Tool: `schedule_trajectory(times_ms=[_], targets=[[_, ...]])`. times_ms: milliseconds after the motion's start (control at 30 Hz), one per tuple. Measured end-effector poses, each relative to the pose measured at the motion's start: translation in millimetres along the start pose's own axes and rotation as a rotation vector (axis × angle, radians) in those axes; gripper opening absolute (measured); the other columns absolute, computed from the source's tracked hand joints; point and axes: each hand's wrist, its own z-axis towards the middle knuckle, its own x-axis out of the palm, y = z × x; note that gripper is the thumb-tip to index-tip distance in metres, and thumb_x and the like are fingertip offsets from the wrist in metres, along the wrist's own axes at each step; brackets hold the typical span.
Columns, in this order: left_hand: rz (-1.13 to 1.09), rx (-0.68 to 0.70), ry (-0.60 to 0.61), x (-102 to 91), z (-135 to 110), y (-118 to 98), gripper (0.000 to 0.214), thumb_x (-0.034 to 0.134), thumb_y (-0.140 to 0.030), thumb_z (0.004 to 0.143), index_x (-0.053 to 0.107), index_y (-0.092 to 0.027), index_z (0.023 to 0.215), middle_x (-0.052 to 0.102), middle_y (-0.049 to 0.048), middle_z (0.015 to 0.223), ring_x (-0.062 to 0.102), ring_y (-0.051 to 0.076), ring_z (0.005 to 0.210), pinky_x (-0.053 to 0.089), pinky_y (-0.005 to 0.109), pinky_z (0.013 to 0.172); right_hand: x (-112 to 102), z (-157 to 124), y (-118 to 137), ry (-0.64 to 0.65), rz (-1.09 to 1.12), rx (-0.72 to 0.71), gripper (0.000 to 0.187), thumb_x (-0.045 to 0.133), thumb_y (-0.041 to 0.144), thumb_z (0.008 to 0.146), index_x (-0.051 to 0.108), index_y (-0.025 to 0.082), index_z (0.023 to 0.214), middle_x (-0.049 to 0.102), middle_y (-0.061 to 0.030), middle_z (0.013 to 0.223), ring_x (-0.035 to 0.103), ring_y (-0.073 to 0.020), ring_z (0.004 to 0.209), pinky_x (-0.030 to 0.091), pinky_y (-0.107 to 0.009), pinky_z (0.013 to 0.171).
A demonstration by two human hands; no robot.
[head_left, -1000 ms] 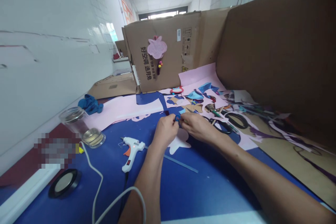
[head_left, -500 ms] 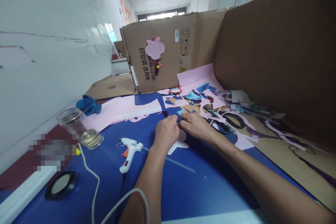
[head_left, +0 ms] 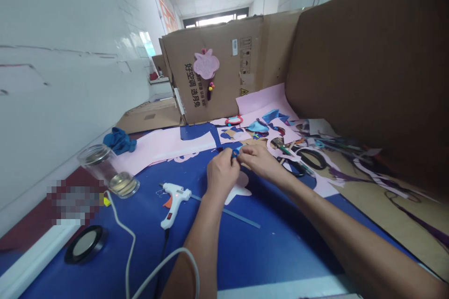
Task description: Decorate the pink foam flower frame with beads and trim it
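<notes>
My left hand [head_left: 223, 171] and my right hand [head_left: 258, 162] meet over the blue table, fingers pinched close together. Between their fingertips shows a small blue piece [head_left: 235, 153], perhaps fabric or ribbon; most of it is hidden by the fingers. Both hands are closed on it. Under them lies a pale pink cut-out [head_left: 241, 189] with a pointed edge, partly covered by my left hand. To the left of my left forearm a white hot glue gun [head_left: 173, 200] rests on its side, a long clear glue stick [head_left: 242, 218] running out of its back beneath the forearm.
A glass jar [head_left: 108, 170], a roll of black tape [head_left: 85, 245] and a white cable [head_left: 130, 247] lie at left. Pink sheets [head_left: 168, 145] spread behind. Scissors [head_left: 310, 158] and scraps crowd the right. Cardboard walls [head_left: 224, 65] stand at the back, with a pink cut-out [head_left: 206, 64] hanging there.
My hands have shifted slightly up and left, still together around the blue piece. My right fingers have loosened a little and lifted. The glue gun and table items stay put.
</notes>
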Motion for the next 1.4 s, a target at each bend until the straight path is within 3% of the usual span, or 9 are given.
schedule_trajectory(times_ms=[167, 300, 433, 567, 733, 867, 1000, 1167, 1400], targets=[[-0.547, -0.226, 0.018, 6.0, 11.3, 14.4, 0.019, 0.060, -0.028, 0.087, 0.055, -0.023, 0.070, 0.056, -0.0042, 0.059, 0.050, 0.014, 0.057, 0.036, 0.026, 0.060, -0.4, 0.4, -4.6, 0.090, 0.257, 0.091, 0.026, 0.065, 0.045, 0.080, 0.067, 0.020, 0.076, 0.059, 0.0010, 0.066, 0.046, -0.0138, 0.057, 0.037, -0.028, 0.056], [-0.756, -0.294, 0.029, 8.1, 14.6, 16.1, 0.010, 0.067, -0.030, 0.079, 0.067, -0.021, 0.083, 0.064, -0.0020, 0.070, 0.057, 0.014, 0.063, 0.042, 0.025, 0.063, -1.6, 0.9, -6.6, 0.013, 0.080, 0.045, 0.024, 0.064, 0.041, 0.087, 0.070, 0.019, 0.078, 0.065, -0.0015, 0.068, 0.054, -0.0164, 0.061, 0.038, -0.028, 0.058], [-0.706, -0.242, 0.042, 2.9, 14.0, 11.9, 0.014, 0.072, -0.034, 0.079, 0.070, -0.020, 0.082, 0.065, -0.0011, 0.074, 0.056, 0.014, 0.068, 0.043, 0.025, 0.066, 0.3, -3.1, -4.2, -0.072, -0.238, -0.122, 0.019, 0.058, 0.028, 0.093, 0.070, 0.020, 0.081, 0.069, -0.0031, 0.073, 0.059, -0.0189, 0.069, 0.038, -0.029, 0.064], [-0.619, -0.214, 0.030, 1.5, 12.4, 11.1, 0.018, 0.064, -0.033, 0.085, 0.063, -0.021, 0.072, 0.059, -0.0027, 0.065, 0.051, 0.014, 0.062, 0.038, 0.025, 0.061, 2.3, -6.6, -2.3, -0.073, -0.411, -0.319, 0.021, 0.055, 0.023, 0.100, 0.065, 0.020, 0.082, 0.069, -0.0059, 0.082, 0.061, -0.0200, 0.077, 0.038, -0.030, 0.072], [-0.599, -0.257, 0.032, 5.9, 12.0, 14.9, 0.020, 0.063, -0.035, 0.087, 0.061, -0.022, 0.072, 0.061, -0.0015, 0.066, 0.053, 0.015, 0.062, 0.037, 0.025, 0.059, 2.8, -9.1, 0.4, 0.030, -0.532, -0.315, 0.030, 0.045, 0.026, 0.107, 0.060, 0.020, 0.082, 0.066, -0.0056, 0.082, 0.056, -0.0190, 0.074, 0.033, -0.030, 0.070], [-0.645, -0.401, -0.055, 7.7, 13.0, 22.8, 0.027, 0.065, -0.040, 0.088, 0.057, -0.022, 0.069, 0.061, -0.0008, 0.063, 0.050, 0.013, 0.057, 0.034, 0.024, 0.055, 10.4, -13.9, 9.4, 0.002, -0.583, -0.266, 0.029, 0.049, 0.020, 0.099, 0.056, 0.021, 0.072, 0.065, -0.0039, 0.075, 0.050, -0.0177, 0.068, 0.028, -0.031, 0.066], [-0.858, -0.569, -0.089, 7.9, 13.7, 22.6, 0.031, 0.068, -0.043, 0.087, 0.055, -0.021, 0.069, 0.052, -0.0046, 0.055, 0.038, 0.009, 0.044, 0.026, 0.022, 0.047, 18.5, -16.7, 17.4, -0.036, -0.537, -0.253, 0.027, 0.048, 0.020, 0.094, 0.052, 0.021, 0.067, 0.062, -0.0027, 0.070, 0.049, -0.0172, 0.067, 0.025, -0.032, 0.065], [-1.022, -0.656, -0.128, 5.4, 15.1, 12.5, 0.037, 0.079, -0.044, 0.080, 0.053, -0.020, 0.068, 0.053, -0.0051, 0.055, 0.037, 0.006, 0.042, 0.022, 0.021, 0.044, 18.5, -16.1, 20.4, -0.043, -0.366, -0.201, 0.029, 0.047, 0.023, 0.091, 0.045, 0.022, 0.062, 0.052, 0.0007, 0.061, 0.046, -0.0160, 0.061, 0.026, -0.032, 0.063], [-1.227, -0.628, -0.047, -9.1, 18.8, 9.2, 0.047, 0.087, -0.056, 0.071, 0.062, -0.017, 0.081, 0.061, -0.0025, 0.064, 0.045, 0.006, 0.046, 0.028, 0.020, 0.044, 11.7, -11.0, 14.1, 0.032, 0.028, -0.099, 0.033, 0.050, 0.038, 0.097, 0.067, 0.020, 0.076, 0.063, -0.0008, 0.070, 0.055, -0.0183, 0.068, 0.039, -0.029, 0.063]])
